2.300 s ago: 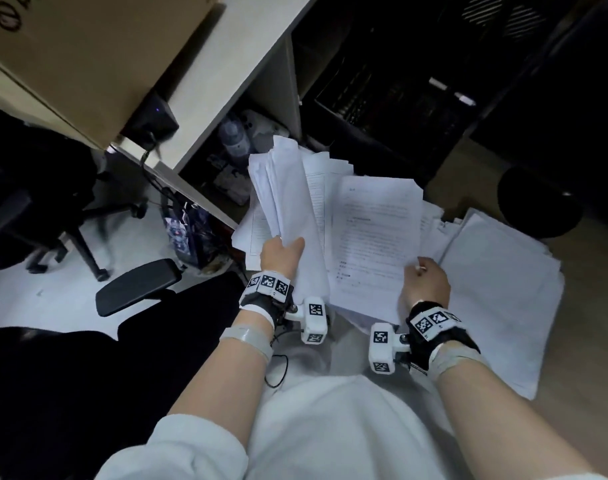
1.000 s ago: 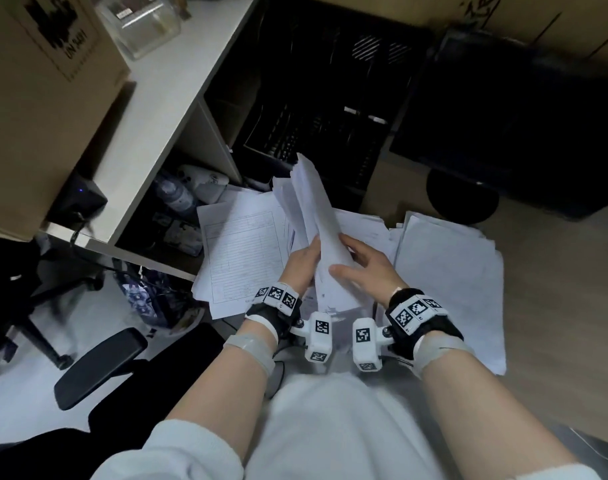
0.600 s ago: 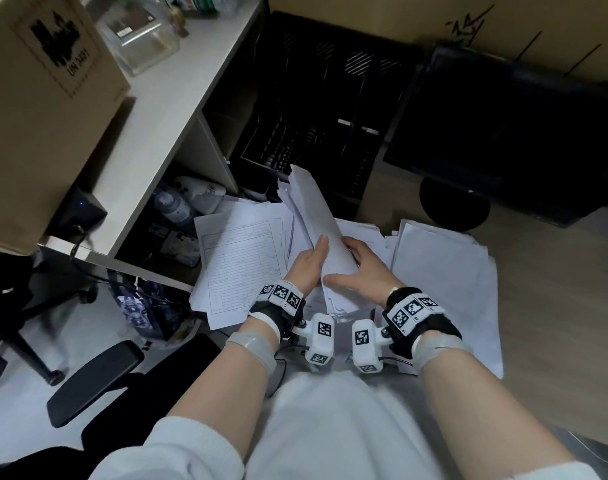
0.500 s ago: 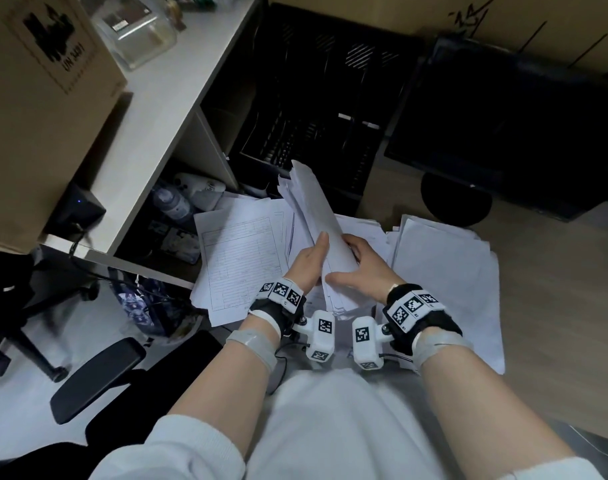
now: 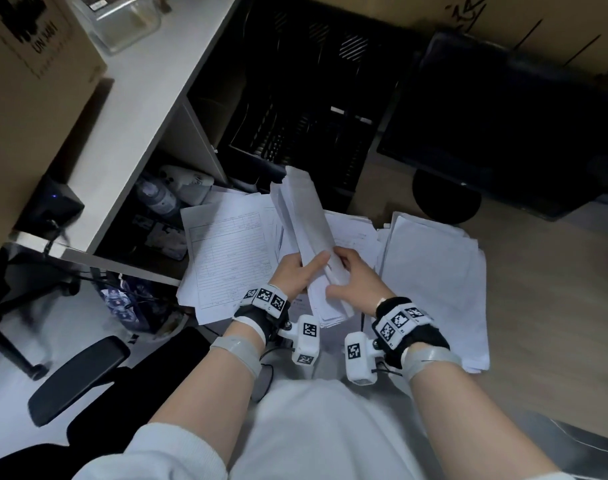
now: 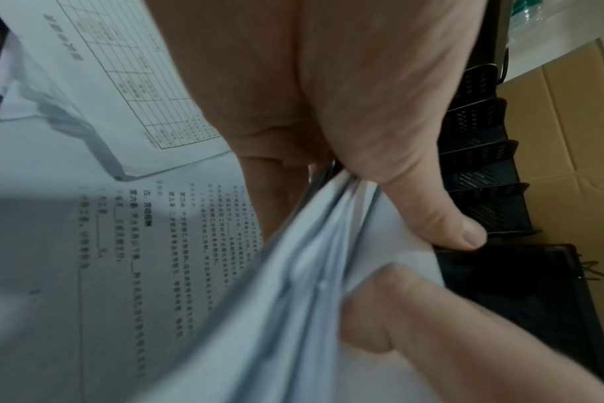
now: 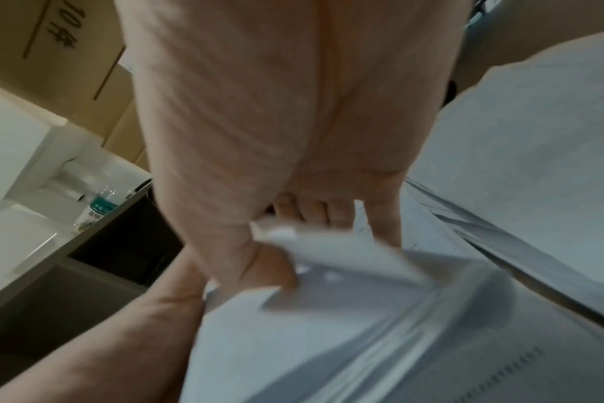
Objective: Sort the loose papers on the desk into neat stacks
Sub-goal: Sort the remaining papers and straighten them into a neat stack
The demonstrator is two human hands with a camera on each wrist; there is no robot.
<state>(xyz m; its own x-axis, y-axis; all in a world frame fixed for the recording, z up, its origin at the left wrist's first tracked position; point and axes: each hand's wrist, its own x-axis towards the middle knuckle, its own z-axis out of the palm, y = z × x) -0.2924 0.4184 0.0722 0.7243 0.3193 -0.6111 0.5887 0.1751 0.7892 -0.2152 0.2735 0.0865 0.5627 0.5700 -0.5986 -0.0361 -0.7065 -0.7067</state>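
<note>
A thick bundle of white papers [image 5: 304, 220] stands on edge, leaning away from me, over the loose sheets on the desk. My left hand [image 5: 300, 271] grips its left side, thumb [image 6: 431, 207] pressed on the bundle [image 6: 311, 272] and fingers behind. My right hand [image 5: 347, 277] grips the right side, with fingers curled round the bundle's [image 7: 345, 300] edge. A printed form [image 5: 226, 258] lies flat to the left. A squared white stack [image 5: 434, 278] lies to the right. More text sheets [image 6: 121, 245] lie under the bundle.
A white side desk [image 5: 146, 109] at the left carries a cardboard box [image 5: 28, 91] and a clear container [image 5: 122, 19]. Black paper trays [image 5: 295, 116] stand behind the papers. A dark monitor [image 5: 503, 116] sits at the right. A chair armrest [image 5: 77, 372] is at the lower left.
My right hand has left the single sheet and joined my left on the bundle. The bundle has been turned on edge. In the last half second it has hardly moved.
</note>
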